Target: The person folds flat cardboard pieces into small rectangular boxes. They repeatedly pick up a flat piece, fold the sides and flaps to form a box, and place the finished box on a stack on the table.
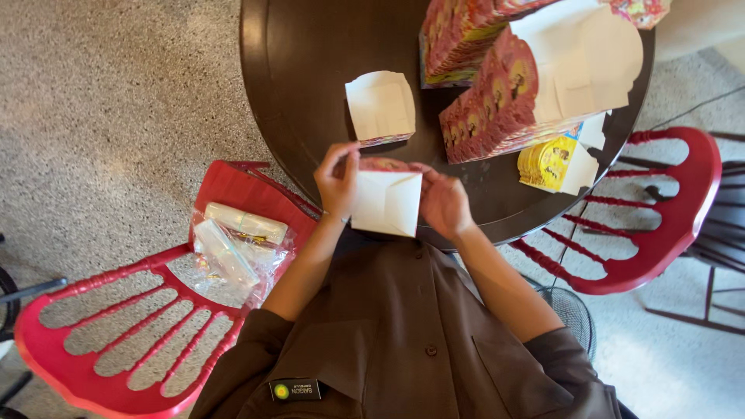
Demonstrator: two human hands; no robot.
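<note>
Holding a white folded envelope [386, 203] with a red patterned flap over the near rim of the round dark table [310, 93]. Left hand [339, 180] pinches its upper left corner, thumb and fingers closed on paper. Right hand [443, 203] grips the right edge, fingers curled. Another folded envelope [380, 107] lies farther back; red envelope stacks [485, 109] stand right.

Small paper envelope [386, 203], white back facing up, red patterned edge along its top, flap folded shut, held level just above the near worktop edge
</note>
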